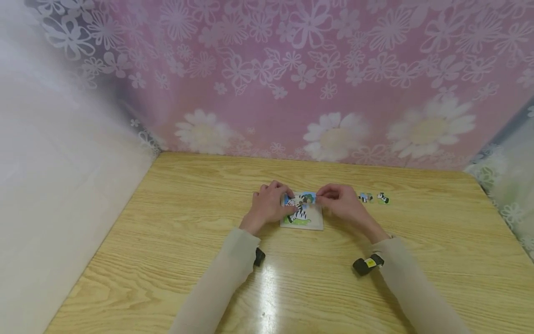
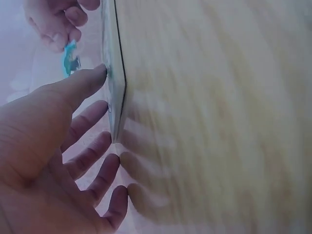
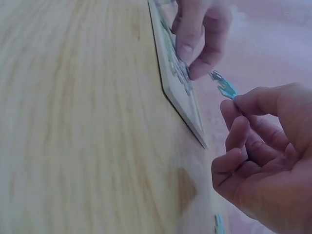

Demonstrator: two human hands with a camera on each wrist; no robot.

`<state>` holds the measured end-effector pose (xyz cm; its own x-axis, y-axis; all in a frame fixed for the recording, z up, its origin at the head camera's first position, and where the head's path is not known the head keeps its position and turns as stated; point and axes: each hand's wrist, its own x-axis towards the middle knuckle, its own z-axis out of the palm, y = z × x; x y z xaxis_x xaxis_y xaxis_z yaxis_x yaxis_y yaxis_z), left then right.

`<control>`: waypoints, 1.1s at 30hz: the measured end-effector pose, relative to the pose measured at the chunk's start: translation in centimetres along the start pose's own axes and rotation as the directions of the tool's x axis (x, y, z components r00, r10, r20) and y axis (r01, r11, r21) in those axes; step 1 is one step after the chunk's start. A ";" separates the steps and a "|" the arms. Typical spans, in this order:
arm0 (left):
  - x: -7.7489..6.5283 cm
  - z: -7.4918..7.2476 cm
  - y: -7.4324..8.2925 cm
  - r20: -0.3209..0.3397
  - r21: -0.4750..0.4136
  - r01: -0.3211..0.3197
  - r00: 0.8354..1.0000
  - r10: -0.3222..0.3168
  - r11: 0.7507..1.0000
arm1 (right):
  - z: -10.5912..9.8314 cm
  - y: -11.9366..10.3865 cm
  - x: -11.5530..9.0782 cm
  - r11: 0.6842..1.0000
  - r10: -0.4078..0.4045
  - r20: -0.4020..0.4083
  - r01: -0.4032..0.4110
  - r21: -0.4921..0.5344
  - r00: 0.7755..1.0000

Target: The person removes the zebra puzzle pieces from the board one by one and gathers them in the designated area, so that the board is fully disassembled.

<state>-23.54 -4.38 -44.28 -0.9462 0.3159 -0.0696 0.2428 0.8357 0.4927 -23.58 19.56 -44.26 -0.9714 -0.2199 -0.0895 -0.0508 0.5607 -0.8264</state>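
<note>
A small square jigsaw board (image 1: 316, 219) lies on the table, partly filled with zebra-picture pieces (image 1: 298, 214); its right part shows bare backing. My left hand (image 1: 269, 204) is at the board's left side, thumb and forefinger tips resting on the picture. In the left wrist view its other fingers (image 2: 100, 183) spread along the board's edge and the table. Between right thumb and forefinger, my right hand (image 1: 344, 204) pinches a blue and green puzzle piece (image 3: 224, 87). That piece is held tilted over the board's upper right, above the surface.
Two loose puzzle pieces, one (image 1: 365, 198) beside the right hand and another (image 1: 383, 198) farther right, lie on the wood-grain table (image 1: 187, 208). A pink floral curtain (image 1: 267, 102) hangs along the back edge, and a pale sheet (image 1: 62, 162) covers the left side.
</note>
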 end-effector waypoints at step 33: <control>-1.7 0.2 -0.3 0.037 -0.028 -0.063 0.997 0.064 0.998 | -6.4 4.7 -5.8 0.988 -0.026 -0.095 0.012 -0.152 0.995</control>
<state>-21.96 -5.10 -44.45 -0.9202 0.3852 -0.0696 0.2960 0.8011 0.5203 -19.64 28.59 -44.10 -0.9873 -0.1581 -0.0147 -0.0968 0.6728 -0.7335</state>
